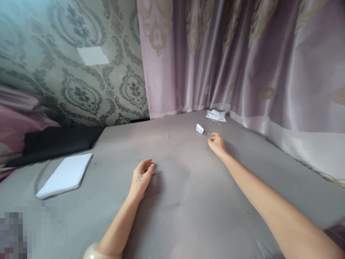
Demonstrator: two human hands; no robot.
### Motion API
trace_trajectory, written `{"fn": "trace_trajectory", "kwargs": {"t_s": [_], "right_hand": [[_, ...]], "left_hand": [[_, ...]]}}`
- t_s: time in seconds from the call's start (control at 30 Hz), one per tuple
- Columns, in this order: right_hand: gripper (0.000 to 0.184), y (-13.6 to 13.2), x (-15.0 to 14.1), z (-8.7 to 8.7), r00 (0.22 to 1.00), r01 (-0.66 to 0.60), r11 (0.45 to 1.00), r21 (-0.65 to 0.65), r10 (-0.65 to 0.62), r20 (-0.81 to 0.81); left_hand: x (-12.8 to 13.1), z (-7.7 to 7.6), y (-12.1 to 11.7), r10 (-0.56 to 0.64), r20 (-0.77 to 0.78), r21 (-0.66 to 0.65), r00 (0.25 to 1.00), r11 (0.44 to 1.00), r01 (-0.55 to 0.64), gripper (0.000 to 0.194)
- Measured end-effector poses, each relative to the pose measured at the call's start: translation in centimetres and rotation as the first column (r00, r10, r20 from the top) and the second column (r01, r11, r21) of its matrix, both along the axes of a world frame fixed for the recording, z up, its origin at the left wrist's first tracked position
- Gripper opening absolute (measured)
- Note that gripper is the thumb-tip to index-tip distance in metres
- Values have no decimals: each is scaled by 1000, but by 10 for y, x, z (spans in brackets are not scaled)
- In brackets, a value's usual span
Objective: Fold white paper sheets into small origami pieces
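Observation:
My right hand (216, 144) is over the far right part of the grey sheet, its fingers loosely curled and a gap showing by the index finger. I see nothing held in it. Just beyond its fingertips stands a small folded piece of white paper (199, 128), apart from the hand. Near the middle of the sheet is my left hand (142, 173), back upward, with half-bent fingers and the thumb alongside. Nothing shows in it, though its palm is hidden. Small dark dots mark the back of this hand.
Left on the grey sheet (172, 201) lies a stack of white paper (67, 174), with a black cloth (61, 142) behind it. Crumpled white paper (216, 115) and a thin light-blue stick (217, 122) lie near the purple curtain (167, 82). A patterned wall stands behind.

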State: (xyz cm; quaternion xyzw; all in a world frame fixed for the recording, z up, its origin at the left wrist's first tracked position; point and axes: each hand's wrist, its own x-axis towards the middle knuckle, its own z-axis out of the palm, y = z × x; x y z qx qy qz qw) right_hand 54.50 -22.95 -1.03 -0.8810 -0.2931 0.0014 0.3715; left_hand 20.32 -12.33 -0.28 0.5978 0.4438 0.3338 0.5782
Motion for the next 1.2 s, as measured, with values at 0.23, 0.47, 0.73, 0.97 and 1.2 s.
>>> {"fn": "trace_trajectory", "kwargs": {"t_s": [0.23,0.47,0.73,0.97,1.2], "right_hand": [[32,-9,-95,-3,928,-359,933,2,358,-100],[23,-11,-203,12,704,-703,697,-142,711,5],[25,-14,-214,-3,740,-651,751,-111,660,127],[22,-15,-219,-3,750,-626,764,-156,645,148],[22,-15,-218,-1,752,-630,762,-153,647,126]], "left_hand": [[4,-11,5,-46,-47,135,998,990,51,23],[-5,-1,19,-76,-187,252,980,960,122,24],[-105,25,78,253,-401,480,881,877,-33,32],[-190,31,118,477,-493,573,728,807,-142,36],[-212,40,137,451,-637,514,625,853,-92,37]]}}
